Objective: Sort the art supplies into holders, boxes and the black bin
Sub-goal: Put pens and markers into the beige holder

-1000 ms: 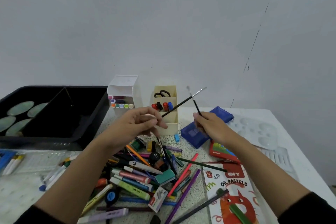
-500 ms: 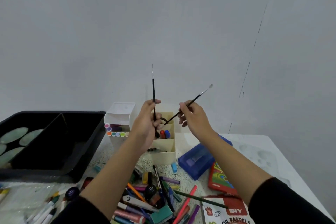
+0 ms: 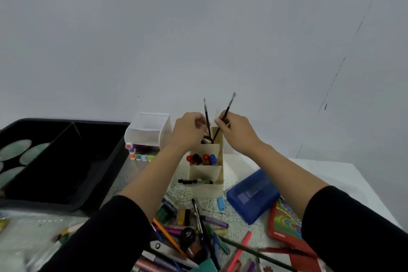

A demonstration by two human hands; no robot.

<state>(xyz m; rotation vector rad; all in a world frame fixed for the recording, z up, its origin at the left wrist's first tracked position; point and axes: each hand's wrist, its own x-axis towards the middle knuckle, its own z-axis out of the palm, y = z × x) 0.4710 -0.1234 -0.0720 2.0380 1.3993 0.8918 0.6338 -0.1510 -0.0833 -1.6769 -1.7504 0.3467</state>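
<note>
Far left of both grips: black bin (image 3: 66,121), well apart from the hands, pale green ovals (image 3: 15,150) lying in its left compartment. Not the target for this step, by my reading.

Just left of the left grip: white holder (image 3: 152,127), coloured marker caps (image 3: 141,157) at its foot.

Left hand (image 3: 187,130): fingers curled in, tips closed on the lower shaft of the left brush (image 3: 206,112). The tips are blurred, so I cannot tell how firm the pinch is. The brush stands near upright, bristles up, handle end dipping below the grip.

Directly under and between the two grips: cream holder (image 3: 206,171), three stepped compartments. The rear one holds scissor handles (image 3: 207,139). The middle one holds red, black and blue markers (image 3: 201,159). A dark pen (image 3: 195,181) lies across the front one. Both handle ends point into the rear compartment; whether they touch its floor is hidden.

Right hand (image 3: 237,132): thumb and fingers pinched on the right brush (image 3: 228,108), which is tilted, bristles up and away to the right, its handle crossing down toward the left brush's end.

Below and right of the right grip: blue box (image 3: 254,194), closed. The loose pile (image 3: 187,238) lies well below both grips, near the body.

Step in hand, as I judge it: seating two brushes in the rear compartment. Next move calls for lowering until the handles bottom out, clearing the scissor loops, then loosening both pinches and lifting clear without dragging the brushes. Most of the pile is unsorted.
</note>
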